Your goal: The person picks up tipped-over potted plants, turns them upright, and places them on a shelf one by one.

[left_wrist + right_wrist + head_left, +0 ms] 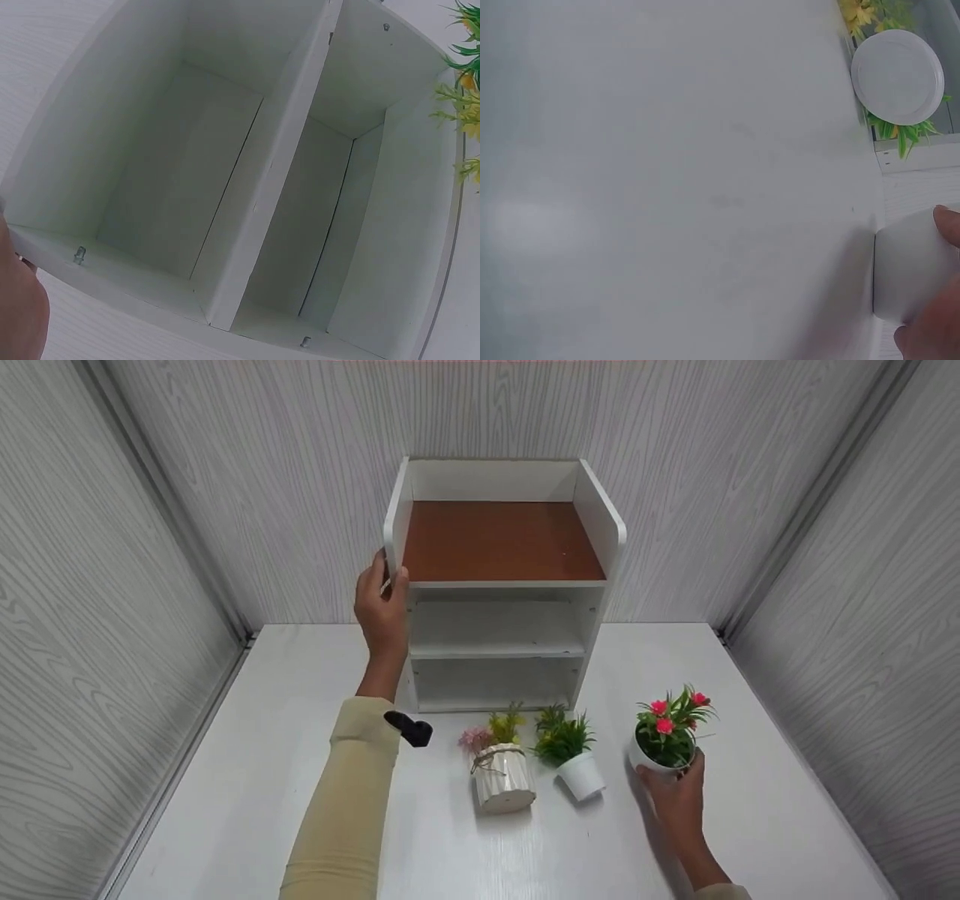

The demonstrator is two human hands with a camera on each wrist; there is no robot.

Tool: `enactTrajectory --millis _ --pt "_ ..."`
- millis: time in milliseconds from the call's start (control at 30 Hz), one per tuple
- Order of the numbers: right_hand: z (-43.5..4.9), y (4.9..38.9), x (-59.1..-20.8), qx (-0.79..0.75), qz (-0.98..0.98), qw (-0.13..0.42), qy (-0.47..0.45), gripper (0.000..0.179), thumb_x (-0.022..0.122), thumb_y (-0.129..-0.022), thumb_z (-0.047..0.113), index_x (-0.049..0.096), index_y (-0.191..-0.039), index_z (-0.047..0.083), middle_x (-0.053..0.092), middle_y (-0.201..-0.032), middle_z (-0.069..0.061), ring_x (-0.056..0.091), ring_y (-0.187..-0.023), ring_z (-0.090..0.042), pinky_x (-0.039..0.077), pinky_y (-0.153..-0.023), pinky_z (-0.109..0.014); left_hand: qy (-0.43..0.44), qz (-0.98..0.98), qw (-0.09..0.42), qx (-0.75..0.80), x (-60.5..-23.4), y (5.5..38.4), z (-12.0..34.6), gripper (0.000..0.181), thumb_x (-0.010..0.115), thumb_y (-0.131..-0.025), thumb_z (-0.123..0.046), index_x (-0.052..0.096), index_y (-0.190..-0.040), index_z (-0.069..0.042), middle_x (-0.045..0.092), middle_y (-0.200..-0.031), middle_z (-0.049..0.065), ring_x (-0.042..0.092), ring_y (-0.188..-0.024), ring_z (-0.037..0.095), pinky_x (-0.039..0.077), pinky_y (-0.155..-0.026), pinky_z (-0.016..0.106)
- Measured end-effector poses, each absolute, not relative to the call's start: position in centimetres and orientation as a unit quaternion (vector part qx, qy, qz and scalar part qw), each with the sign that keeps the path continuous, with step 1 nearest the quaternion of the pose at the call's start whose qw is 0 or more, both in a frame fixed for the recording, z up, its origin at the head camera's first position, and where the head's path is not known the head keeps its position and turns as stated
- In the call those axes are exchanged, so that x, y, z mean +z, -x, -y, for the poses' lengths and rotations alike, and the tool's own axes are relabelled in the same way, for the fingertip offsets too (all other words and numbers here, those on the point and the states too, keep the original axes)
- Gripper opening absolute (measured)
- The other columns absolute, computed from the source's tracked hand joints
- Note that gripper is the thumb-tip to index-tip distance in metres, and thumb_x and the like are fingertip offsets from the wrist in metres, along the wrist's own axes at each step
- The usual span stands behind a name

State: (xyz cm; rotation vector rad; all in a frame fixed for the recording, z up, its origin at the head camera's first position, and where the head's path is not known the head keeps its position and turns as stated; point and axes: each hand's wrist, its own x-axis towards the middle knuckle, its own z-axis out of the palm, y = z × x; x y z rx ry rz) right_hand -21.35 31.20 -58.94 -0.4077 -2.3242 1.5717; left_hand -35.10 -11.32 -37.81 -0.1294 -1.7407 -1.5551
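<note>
A small white shelf unit (504, 540) with a reddish-brown top board stands against the back wall. My left hand (382, 611) grips the front edge of its left side panel, thumb toward the front. Over on the right, my right hand (679, 802) holds a potted plant (664, 727) with pink-red flowers by its white pot (909, 262), which stays upright. Whether that pot touches the table cannot be told. In the left wrist view, two open compartments (180, 172) show, and part of the left hand (22, 307) appears at the lower left.
In front of the shelf, a ribbed cream vase (506, 784) with pink and yellow flowers lies tipped. Beside it a green plant in a white pot (581, 776) lies on its side. Wood-grain panels (112, 585) enclose the white table (247, 780).
</note>
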Motion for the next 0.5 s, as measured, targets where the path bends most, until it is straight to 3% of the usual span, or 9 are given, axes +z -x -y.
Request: enactTrajectory --millis 500 --pt "-31.42 21.53 -58.7 0.558 0.802 0.156 0.141 0.103 0.078 -0.09 0.033 0.007 -0.162 0.013 0.021 -0.165 -0.015 0.021 -0.153 -0.032 0.024 -0.12 -0.054 0.05 0.687 0.402 -0.603 -37.75 34.97 11.24 0.048 0.06 -0.102 -0.012 0.049 -0.147 -0.002 0.057 -0.131 0.017 0.057 -0.128 0.025 0.048 -0.106 0.038"
